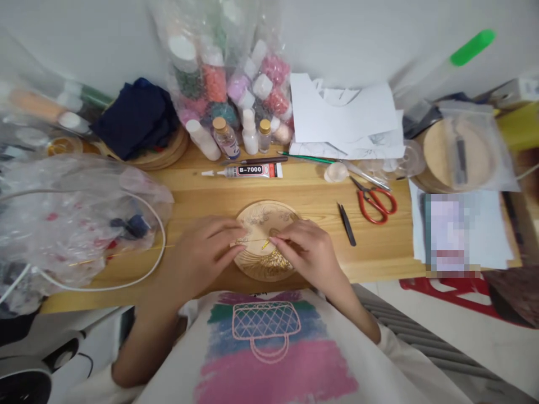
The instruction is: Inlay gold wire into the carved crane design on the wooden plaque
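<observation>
Disc [260, 229]: on table [197, 199], under both hands
Left hand [204, 244]: fingers around thread [251, 240], grip unclear
Right hand [314, 247]: fingers pinching gold strip [265, 244] above disc
Gold work [275, 261]: disc's near part, seemingly done
Drawn lines [285, 213]: disc's far part, uncovered

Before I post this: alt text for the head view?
A person's right hand pinches a thin gold strand over a round patterned board on a wooden table, the left hand at the board's left edge. Black tweezers and red-handled scissors lie to the right; a glue tube, small bottles and a bag of colorful jars sit behind.
</observation>
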Available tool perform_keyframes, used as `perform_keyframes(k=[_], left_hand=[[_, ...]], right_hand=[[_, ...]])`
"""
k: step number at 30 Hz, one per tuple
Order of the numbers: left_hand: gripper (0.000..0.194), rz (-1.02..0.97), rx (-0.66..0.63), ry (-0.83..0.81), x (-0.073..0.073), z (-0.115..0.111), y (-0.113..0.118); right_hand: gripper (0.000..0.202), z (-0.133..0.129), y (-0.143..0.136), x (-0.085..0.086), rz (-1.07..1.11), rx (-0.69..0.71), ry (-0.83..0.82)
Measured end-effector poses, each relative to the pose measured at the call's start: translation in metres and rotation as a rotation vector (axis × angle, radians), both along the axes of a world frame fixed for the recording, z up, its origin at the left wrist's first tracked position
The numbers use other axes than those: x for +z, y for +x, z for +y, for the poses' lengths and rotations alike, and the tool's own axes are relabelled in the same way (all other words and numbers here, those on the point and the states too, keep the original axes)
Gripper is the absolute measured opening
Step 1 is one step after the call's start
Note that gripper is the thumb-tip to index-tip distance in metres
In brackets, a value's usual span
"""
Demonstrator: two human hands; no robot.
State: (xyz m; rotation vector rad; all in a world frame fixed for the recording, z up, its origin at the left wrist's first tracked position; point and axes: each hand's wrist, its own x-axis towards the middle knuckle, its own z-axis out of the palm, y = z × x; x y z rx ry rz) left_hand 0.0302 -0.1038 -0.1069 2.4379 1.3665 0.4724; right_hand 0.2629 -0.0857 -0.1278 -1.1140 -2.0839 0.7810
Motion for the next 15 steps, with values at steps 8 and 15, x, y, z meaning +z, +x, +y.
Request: perform_keyframes(k=[8, 15], left_hand=[[0.034, -0.115, -0.087, -0.126, -0.012, 0.005, 0.030], [0.015, -0.240, -0.038, -0.389, -0.001, 0.004, 0.025]], right_hand=[[0.017, -0.001, 0.005, 0.000, 0.016, 0.037, -0.050], [0.018, -0.002, 0.003, 0.000, 0.001, 0.120, -0.062]])
